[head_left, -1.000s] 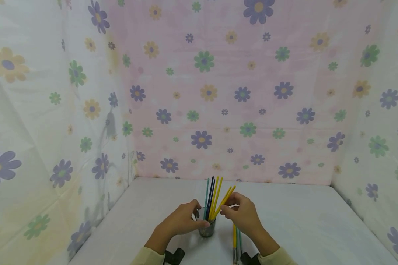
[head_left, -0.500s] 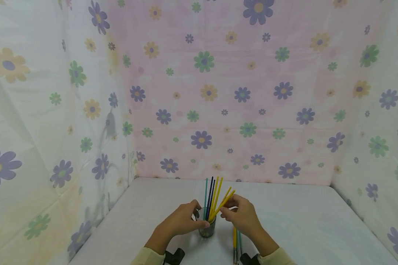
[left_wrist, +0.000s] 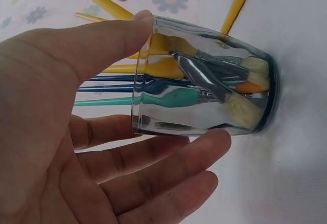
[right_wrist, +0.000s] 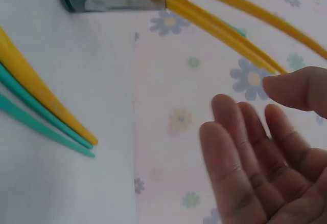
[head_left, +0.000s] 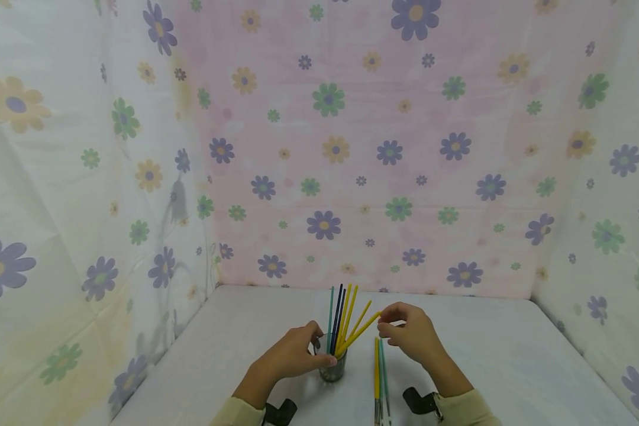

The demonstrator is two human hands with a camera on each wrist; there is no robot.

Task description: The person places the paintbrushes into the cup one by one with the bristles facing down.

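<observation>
A clear glass cup (head_left: pixel 332 373) stands on the table, gripped by my left hand (head_left: pixel 289 355), thumb on one side of the rim and fingers on the other. Yellow, dark blue and teal brushes lean in it, handles up; bristles show through the glass (left_wrist: pixel 171 126) in the left wrist view. One yellow brush (head_left: pixel 363 330) leans far to the right, its tip beside the fingers of my right hand (head_left: pixel 411 332). In the right wrist view that hand (right_wrist: pixel 260 168) is open, fingers spread from the thumb, with nothing between them.
Right of the cup, a yellow brush (head_left: pixel 376 370) and teal brushes (head_left: pixel 384 373) lie on the white table (head_left: pixel 484 355), handles pointing away. Flowered cloth (head_left: pixel 351 118) hangs behind the table and at both sides.
My right hand has moved right and its fingers have opened away from the brushes. The outermost yellow brush leans farther right. My left hand has stayed on the cup.
</observation>
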